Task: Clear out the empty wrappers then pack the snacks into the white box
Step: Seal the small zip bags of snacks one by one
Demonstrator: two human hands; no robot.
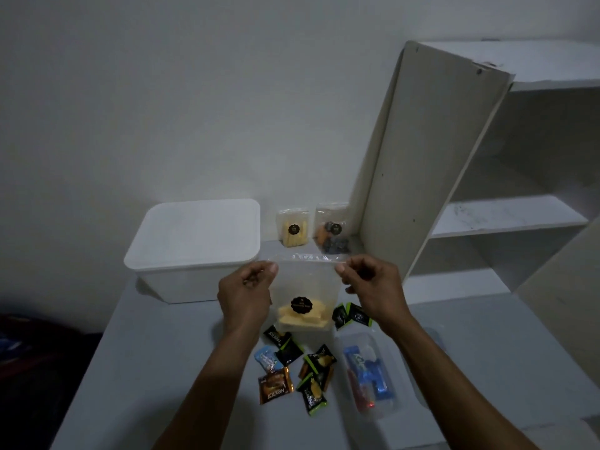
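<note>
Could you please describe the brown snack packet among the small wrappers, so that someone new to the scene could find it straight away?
Start at the white box at the back left of the table, then come toward the camera to the small packets scattered below the clear bag held up by both hands. The brown packet lies at the near left of that scatter. Its neighbours are black and green; it alone is brown and orange.

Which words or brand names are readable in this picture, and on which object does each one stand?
"NEXTOI", as far as it reads, upside down: brown wrapper.
Round dark label on the held clear bag: blurred.
Labels on the two bags by the wall: too small.
Black-green wrappers: print unreadable.
Blue packets in the clear tray: blurred.
</note>
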